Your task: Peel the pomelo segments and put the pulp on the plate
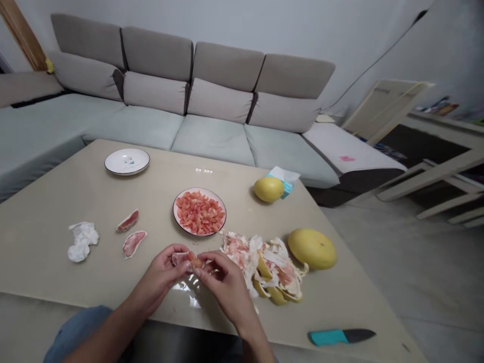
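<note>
pomelo segment (pixel 188 259), clamped between left fingers (pixel 178 251) and right fingers (pixel 210 263), beside peel pile (pixel 266 267)

Nothing in view is showing words, numbers or a brand clearly enough to read. The small plate (pixel 127 161) at the far side of the tabletop (pixel 56 201) is carrying a faint bluish mark in its middle, but it is coming out too small to tell whether it is lettering. The tissue pack (pixel 286 182) is showing white and teal faces, and any print on them is appearing too blurred to make out.
</note>
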Tool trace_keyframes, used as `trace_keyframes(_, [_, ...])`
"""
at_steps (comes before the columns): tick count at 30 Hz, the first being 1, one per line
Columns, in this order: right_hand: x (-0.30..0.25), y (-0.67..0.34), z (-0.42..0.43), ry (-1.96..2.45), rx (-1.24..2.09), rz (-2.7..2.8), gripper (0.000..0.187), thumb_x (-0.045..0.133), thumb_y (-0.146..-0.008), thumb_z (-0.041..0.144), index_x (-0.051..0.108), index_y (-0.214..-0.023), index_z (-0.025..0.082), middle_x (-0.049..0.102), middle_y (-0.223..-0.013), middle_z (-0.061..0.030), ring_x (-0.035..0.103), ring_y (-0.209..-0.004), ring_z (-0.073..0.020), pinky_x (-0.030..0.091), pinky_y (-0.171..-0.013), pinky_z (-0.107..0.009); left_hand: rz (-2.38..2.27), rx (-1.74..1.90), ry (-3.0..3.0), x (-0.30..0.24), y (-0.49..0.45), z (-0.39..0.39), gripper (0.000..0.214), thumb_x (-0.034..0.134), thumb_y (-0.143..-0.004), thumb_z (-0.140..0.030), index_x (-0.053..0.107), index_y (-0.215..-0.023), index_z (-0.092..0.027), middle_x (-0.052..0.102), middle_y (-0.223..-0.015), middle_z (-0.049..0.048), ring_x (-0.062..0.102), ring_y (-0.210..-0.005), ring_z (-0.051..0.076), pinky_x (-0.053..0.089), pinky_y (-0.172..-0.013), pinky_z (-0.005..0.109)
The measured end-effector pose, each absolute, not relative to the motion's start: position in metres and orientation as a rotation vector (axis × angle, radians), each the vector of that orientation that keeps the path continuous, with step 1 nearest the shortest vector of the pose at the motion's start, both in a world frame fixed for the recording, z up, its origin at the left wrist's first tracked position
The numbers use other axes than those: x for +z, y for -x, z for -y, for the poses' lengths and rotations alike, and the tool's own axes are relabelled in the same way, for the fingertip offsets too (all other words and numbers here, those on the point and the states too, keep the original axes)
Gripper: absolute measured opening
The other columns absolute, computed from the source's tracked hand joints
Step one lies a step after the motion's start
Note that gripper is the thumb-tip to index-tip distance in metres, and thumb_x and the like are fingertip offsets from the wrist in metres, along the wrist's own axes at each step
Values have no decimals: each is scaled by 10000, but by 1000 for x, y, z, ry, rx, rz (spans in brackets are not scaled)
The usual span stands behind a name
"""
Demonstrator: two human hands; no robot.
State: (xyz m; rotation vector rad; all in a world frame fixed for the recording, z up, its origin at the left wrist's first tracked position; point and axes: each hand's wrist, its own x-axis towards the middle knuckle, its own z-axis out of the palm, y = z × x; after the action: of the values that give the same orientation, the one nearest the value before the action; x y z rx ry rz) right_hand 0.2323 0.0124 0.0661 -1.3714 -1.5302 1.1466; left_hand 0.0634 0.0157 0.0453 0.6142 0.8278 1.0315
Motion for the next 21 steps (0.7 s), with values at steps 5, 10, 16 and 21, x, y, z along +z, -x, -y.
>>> trace_keyframes(5, [57,-240,-10,1333,1227,1464,185,707,-782,343,709,-881,187,666,-852,-47,608,-711,-157,484,-624,-248,-837,988,-712,44,-64,-15,233,739,-773,-225,599,-950,-170,680,-869,14,604,-796,112,455,-767,224])
trace_keyframes(10, [54,-241,-9,1304,1311,1389,168,705,-771,325,719,-848,176,679,-832,-53,624,-710,-157,499,-613,-237,-897,954,-793,45,-65,-15,255,750,-754,-247,601,-947,-172,689,-863,18,607,-793,129,451,-753,234])
trace_keyframes(16, [55,-237,-11,1303,1426,1252,231,737,-718,358,705,-804,147,661,-685,-30,604,-585,-129,476,-522,-210,-925,933,-818,48,-62,-19,287,771,-725,-265,609,-940,-167,694,-844,19,613,-767,134,460,-734,238])
trace_keyframes(21, [55,-239,-12,1261,1538,1195,267,746,-712,374,714,-837,141,692,-665,-42,631,-601,-143,503,-579,-236,-921,925,-833,51,-60,-19,281,760,-740,-273,614,-955,-166,676,-844,10,602,-769,125,454,-726,223])
